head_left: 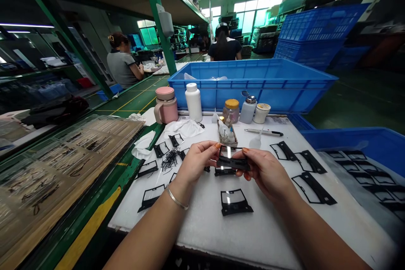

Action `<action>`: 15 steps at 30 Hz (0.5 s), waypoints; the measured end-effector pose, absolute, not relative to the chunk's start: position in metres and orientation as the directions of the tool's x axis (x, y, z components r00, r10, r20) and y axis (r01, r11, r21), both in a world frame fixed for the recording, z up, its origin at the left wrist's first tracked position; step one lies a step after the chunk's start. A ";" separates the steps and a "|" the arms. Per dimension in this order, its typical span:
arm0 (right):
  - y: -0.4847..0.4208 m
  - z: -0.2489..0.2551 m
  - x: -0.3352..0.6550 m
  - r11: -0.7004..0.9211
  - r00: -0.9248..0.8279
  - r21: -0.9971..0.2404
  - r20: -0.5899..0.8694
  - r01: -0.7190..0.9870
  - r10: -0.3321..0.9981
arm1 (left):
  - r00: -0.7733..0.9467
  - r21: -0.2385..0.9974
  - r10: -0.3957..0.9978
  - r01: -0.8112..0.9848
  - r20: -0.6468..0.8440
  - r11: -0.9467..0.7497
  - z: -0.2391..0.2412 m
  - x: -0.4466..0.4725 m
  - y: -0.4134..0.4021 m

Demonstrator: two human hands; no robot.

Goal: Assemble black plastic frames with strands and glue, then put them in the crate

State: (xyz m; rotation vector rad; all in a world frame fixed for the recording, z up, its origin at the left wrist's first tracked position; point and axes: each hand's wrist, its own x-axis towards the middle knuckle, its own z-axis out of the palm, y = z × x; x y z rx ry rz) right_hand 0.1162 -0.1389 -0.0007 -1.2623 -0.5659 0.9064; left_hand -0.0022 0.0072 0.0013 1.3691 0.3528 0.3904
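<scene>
Between both hands, above the white tabletop (202,219), I hold a black plastic frame (233,163) with a clear window. My left hand (198,161) pinches its left edge between thumb and fingers. On the opposite side, my right hand (264,168) grips the right end, fingers partly hidden behind it. A similar black frame (225,171) lies just beneath, mostly covered. Nearer to me rests another windowed frame (236,209). Several more lie left, beside a pile of short black strips (170,159), and three frames (316,190) lie on the right.
A pink mug (166,107), white bottle (193,103), yellow-lidded jar (231,112), pump bottle (248,112) and utility knife (264,132) line the back. Beyond stands a large blue bin (253,93). Another blue bin (373,139) at right holds frames. Two people sit farther off.
</scene>
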 end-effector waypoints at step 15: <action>-0.136 -0.012 0.135 -0.005 0.666 -0.992 -0.087 -0.124 0.741 | 0.682 0.973 0.695 -0.199 0.226 -0.121 0.024 -0.027 0.027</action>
